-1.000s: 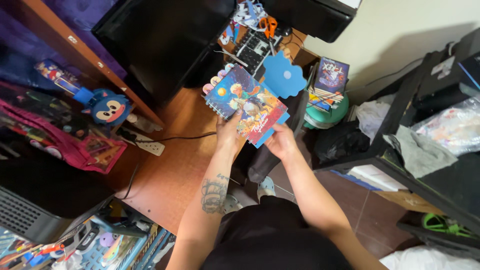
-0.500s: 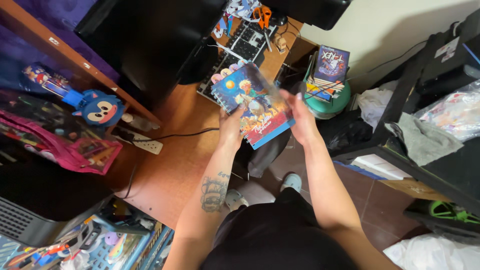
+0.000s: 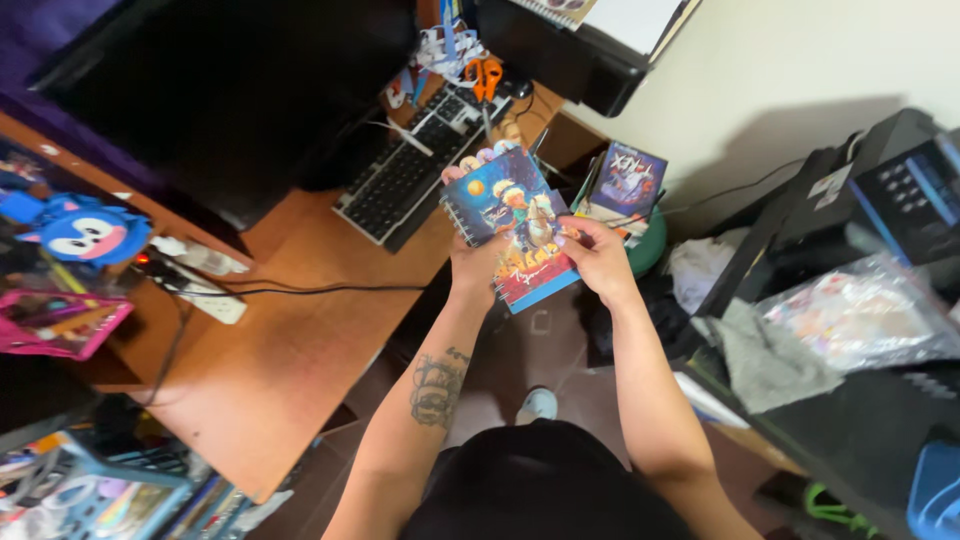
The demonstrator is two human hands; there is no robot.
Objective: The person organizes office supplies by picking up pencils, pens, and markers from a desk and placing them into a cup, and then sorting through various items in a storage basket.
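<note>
A small spiral-bound notebook (image 3: pixel 505 222) with a colourful illustrated cover is held up in front of me, over the right edge of a wooden desk (image 3: pixel 300 340). My left hand (image 3: pixel 474 262) grips its lower left edge, thumb on the cover. My right hand (image 3: pixel 597 258) holds its right side, fingers curled over the cover. Coloured tab dividers peek out along the notebook's top edge.
A black keyboard (image 3: pixel 400 180) lies on the desk with orange scissors (image 3: pixel 485 75) behind it. A white power strip (image 3: pixel 200 295) and a blue plush head (image 3: pixel 85 232) sit at the left. Stacked books on a green stool (image 3: pixel 628 185) stand right. A black printer (image 3: pixel 900 200) is at the far right.
The blue flower-shaped sheet held behind the notebook a second ago is no longer visible. My right hand has moved from the lower edge onto the cover. The view has shifted left and back.
</note>
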